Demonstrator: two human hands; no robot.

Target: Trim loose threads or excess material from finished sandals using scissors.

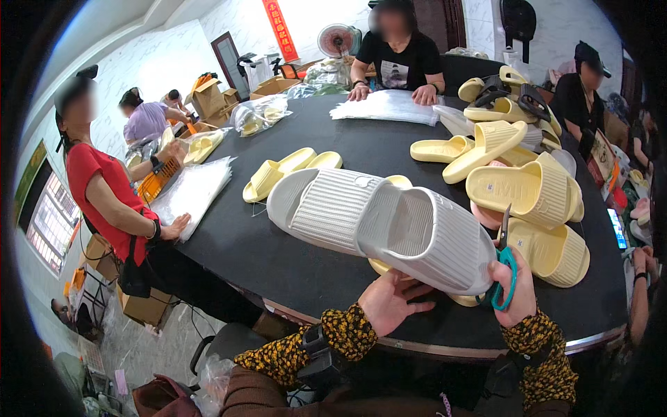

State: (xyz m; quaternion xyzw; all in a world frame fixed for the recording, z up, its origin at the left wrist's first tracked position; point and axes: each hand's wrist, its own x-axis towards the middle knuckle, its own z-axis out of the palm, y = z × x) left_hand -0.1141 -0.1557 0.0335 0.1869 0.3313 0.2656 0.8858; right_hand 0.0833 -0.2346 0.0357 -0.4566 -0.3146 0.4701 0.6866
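Note:
A pair of grey ribbed slide slippers is raised over the near part of the dark table, one overlapping the other end to end. My right hand is closed round scissors with teal handles, its thumb against the right end of the grey pair. The dark blades point up and away. Below the pair is my left hand, open with fingers spread; whether its fingertips touch the slippers I cannot tell. Cream slides lie close beyond my right hand, and part of another cream slide shows underneath the grey pair.
More cream and black slides are heaped at the table's far right. Another cream pair lies left of centre. Across the table, a person handles a stack of clear bags; a person in red at left touches another bag stack.

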